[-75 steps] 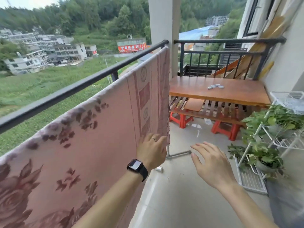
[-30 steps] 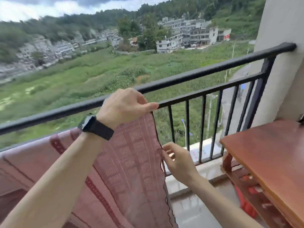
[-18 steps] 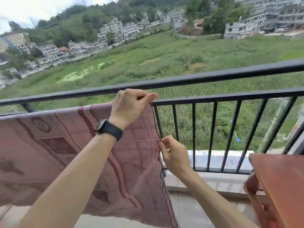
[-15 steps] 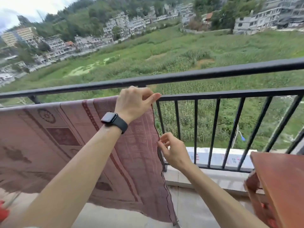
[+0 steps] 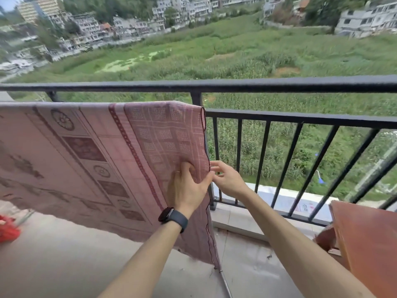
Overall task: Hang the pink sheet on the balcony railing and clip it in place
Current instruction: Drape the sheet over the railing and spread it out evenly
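The pink sheet with dark floral and square patterns hangs over the lower bar of the black balcony railing, covering its left part. My left hand, with a dark watch on the wrist, presses flat against the sheet near its right edge, thumb hooked around that edge. My right hand pinches the same dark-stitched edge just to the right, about halfway down. No clip is visible.
A reddish wooden table stands at the right. A red object lies on the floor at far left. A thin metal rod lies on the concrete floor below the sheet's corner. Beyond the railing is a long drop to fields.
My left hand has come down from the sheet's top corner at the rail to its right edge, beside my right hand. The view has tilted lower.
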Demonstrator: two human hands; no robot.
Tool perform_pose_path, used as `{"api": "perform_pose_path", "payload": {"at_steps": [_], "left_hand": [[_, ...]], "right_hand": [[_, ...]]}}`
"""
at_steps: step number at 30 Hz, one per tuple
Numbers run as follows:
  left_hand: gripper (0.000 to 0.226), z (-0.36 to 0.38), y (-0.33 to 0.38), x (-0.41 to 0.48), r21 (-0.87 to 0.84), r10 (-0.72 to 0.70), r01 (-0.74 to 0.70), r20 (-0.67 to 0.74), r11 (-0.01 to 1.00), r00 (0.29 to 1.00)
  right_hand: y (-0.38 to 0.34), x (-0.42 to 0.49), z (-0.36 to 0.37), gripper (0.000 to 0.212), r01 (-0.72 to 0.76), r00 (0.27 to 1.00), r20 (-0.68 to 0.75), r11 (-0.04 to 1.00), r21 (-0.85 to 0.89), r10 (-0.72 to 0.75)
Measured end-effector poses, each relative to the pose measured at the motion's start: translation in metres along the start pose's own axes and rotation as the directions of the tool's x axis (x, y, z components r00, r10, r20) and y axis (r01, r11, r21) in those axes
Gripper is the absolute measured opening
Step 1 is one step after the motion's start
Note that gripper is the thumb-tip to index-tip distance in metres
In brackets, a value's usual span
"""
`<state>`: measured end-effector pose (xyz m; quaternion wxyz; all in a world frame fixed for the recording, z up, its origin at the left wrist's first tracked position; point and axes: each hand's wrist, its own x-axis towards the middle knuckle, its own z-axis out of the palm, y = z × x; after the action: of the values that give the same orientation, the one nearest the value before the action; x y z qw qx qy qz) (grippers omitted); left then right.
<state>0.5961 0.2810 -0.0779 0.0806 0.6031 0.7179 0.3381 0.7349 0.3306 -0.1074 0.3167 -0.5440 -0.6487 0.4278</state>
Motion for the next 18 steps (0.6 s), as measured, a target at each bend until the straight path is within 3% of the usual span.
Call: {"api": "perform_pose_path", "payload": {"at_steps": [3, 6, 8, 10, 13, 18], "left_hand": [[0.064, 0.019, -0.019, 0.002, 0.101, 0.006, -0.013, 0.069, 0.995, 0.998], [0.046, 0.016, -0.031, 0.013, 0.242, 0.098, -0.113, 0.071, 0.964, 0.993], [0.040, 0.010, -0.043, 0.013, 0.227, 0.106, -0.133, 0.128, 0.965, 0.986], [0.044, 0.006, -0.057, 0.014, 0.207, 0.034, -0.062, 0.135, 0.976, 0.990], [0.027, 0.003, -0.072, 0.020, 0.217, -0.079, 0.079, -0.006, 0.973, 0.997], [0.019, 0.008, -0.045, 0.010, 0.212, -0.253, 0.260, -0.059, 0.942, 0.966]], "right_hand": [[0.016, 0.012, 0.008, 0.025, 0.009, 0.999, 0.038, 1.000, -0.025, -0.008], [0.032, 0.014, 0.007, 0.018, -0.012, 0.994, 0.104, 1.000, -0.019, 0.014], [0.039, 0.017, 0.006, 0.020, -0.030, 0.987, 0.154, 0.999, -0.035, 0.035], [0.040, 0.028, 0.007, 0.016, -0.025, 0.982, 0.188, 1.000, -0.016, 0.027], [0.033, 0.050, 0.009, 0.031, 0.008, 0.955, 0.296, 1.000, 0.029, -0.016], [0.029, 0.065, 0.000, 0.036, 0.032, 0.899, 0.434, 0.997, 0.074, -0.061]]}}
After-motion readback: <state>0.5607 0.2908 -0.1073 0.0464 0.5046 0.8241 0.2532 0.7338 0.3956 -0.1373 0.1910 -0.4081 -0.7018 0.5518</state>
